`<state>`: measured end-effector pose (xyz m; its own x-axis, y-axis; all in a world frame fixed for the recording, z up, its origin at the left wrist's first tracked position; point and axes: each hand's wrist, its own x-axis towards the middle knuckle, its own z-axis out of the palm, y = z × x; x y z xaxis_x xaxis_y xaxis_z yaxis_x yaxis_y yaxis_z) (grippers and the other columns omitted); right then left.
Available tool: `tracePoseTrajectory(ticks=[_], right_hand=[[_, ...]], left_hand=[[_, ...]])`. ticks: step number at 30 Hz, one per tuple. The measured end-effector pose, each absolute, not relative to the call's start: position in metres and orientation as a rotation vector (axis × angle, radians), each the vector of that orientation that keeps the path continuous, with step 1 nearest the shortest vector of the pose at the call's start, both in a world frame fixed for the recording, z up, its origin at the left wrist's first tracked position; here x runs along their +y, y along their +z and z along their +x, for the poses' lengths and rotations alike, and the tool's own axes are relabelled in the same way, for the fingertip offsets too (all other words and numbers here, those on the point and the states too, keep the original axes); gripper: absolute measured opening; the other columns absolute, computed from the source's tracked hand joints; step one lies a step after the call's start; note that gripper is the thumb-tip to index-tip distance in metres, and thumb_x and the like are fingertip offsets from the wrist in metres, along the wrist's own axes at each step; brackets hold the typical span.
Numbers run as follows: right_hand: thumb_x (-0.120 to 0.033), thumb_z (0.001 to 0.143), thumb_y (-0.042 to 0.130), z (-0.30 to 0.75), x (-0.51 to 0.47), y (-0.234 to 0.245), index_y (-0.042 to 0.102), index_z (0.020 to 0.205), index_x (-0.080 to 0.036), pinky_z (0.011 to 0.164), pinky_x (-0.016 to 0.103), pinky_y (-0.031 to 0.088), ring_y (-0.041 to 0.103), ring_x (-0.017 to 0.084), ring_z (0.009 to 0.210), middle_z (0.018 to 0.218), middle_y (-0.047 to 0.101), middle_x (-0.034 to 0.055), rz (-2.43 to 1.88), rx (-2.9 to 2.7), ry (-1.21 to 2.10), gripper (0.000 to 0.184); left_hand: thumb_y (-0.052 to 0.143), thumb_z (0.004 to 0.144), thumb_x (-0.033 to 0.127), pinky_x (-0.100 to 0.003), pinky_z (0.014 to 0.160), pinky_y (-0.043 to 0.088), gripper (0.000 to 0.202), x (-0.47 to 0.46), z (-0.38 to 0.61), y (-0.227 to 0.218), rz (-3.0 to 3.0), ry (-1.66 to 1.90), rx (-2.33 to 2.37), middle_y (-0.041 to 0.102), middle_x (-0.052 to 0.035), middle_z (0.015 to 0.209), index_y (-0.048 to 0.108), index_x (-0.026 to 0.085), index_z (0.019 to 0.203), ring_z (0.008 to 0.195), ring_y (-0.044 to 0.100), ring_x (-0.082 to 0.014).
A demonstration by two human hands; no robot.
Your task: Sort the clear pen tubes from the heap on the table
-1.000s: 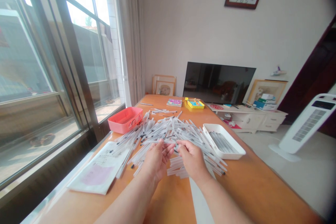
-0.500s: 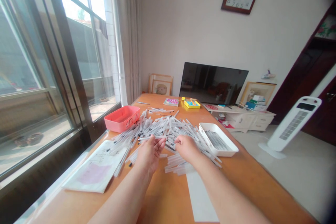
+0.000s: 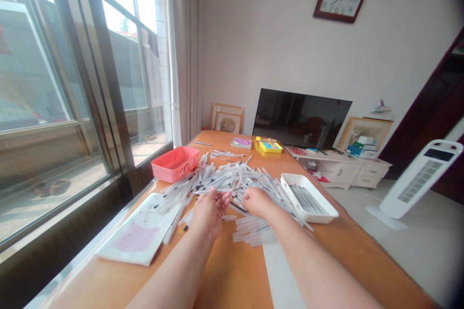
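My left hand (image 3: 210, 207) is closed on a clear pen barrel (image 3: 200, 192), which lies level between thumb and fingers. Beside it, my right hand (image 3: 258, 202) is curled with the fingertips pinched together; whatever sits in them is hidden. A thin dark-tipped piece (image 3: 238, 188) shows in the gap between the hands, and I cannot tell if either hand holds it. Behind and around both hands spreads a loose heap of clear pen parts (image 3: 232, 172), some with black ends. A bundle of clear tubes (image 3: 250, 231) lies below my right hand.
On the left stand a red plastic basket (image 3: 174, 164) and a printed paper bag (image 3: 141, 231). A white tray (image 3: 328, 216) holding grey pen refills is on the right. White paper (image 3: 281, 270) lies in front. Farther back are a booklet (image 3: 241, 143) and a yellow box (image 3: 270, 146).
The view has swung slightly left, so everything sits a little farther right. Both hands keep nearly the same pose, and the pen barrel stays in my left hand.
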<state>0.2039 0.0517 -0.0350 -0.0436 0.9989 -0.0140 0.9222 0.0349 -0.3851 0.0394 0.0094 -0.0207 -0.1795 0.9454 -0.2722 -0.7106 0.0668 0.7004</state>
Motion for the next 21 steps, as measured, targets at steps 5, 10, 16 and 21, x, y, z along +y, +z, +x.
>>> tracePoseTrajectory(ticks=[5, 10, 16, 21], right_hand=[[-0.020, 0.067, 0.070, 0.206, 0.059, -0.036, 0.069, 0.058, -0.023, 0.054, 0.027, 0.034, 0.056, 0.016, 0.056, 0.055, 0.065, -0.0002, -1.935, -2.087, 0.560, 0.009], [-0.018, 0.062, 0.070, 0.206, 0.062, -0.037, 0.069, 0.056, -0.021, 0.055, 0.027, 0.033, 0.056, 0.017, 0.056, 0.053, 0.063, 0.0002, -1.857, -2.060, 0.604, 0.007], [-0.021, 0.066, 0.066, 0.209, 0.055, -0.035, 0.068, 0.063, -0.019, 0.053, 0.024, 0.033, 0.055, 0.014, 0.055, 0.054, 0.063, -0.0011, -1.710, -1.946, 0.681, 0.004], [-0.019, 0.065, 0.062, 0.215, 0.045, -0.024, 0.063, 0.069, -0.018, 0.051, 0.023, 0.033, 0.053, 0.013, 0.057, 0.058, 0.061, -0.0021, -1.631, -1.791, 0.726, 0.004]], left_hand=[[0.060, 0.093, 0.019, -0.029, 0.068, 0.061, 0.011, 0.010, 0.039, -0.021, 0.372, 1.531, 0.886, 0.070, -0.0082, 0.079, 0.049, 0.019, 0.089, 0.074, 0.075, -0.0198], [0.059, 0.092, 0.018, -0.031, 0.068, 0.061, 0.010, 0.011, 0.039, -0.023, 0.392, 1.533, 0.882, 0.071, -0.0095, 0.081, 0.050, 0.018, 0.088, 0.075, 0.075, -0.0209], [0.061, 0.091, 0.018, -0.031, 0.067, 0.060, 0.013, 0.013, 0.037, -0.028, 0.393, 1.543, 0.860, 0.071, -0.0087, 0.080, 0.048, 0.019, 0.088, 0.074, 0.075, -0.0207], [0.061, 0.091, 0.018, -0.029, 0.066, 0.060, 0.012, 0.012, 0.038, -0.027, 0.400, 1.537, 0.852, 0.070, -0.0075, 0.078, 0.050, 0.019, 0.088, 0.074, 0.075, -0.0201]])
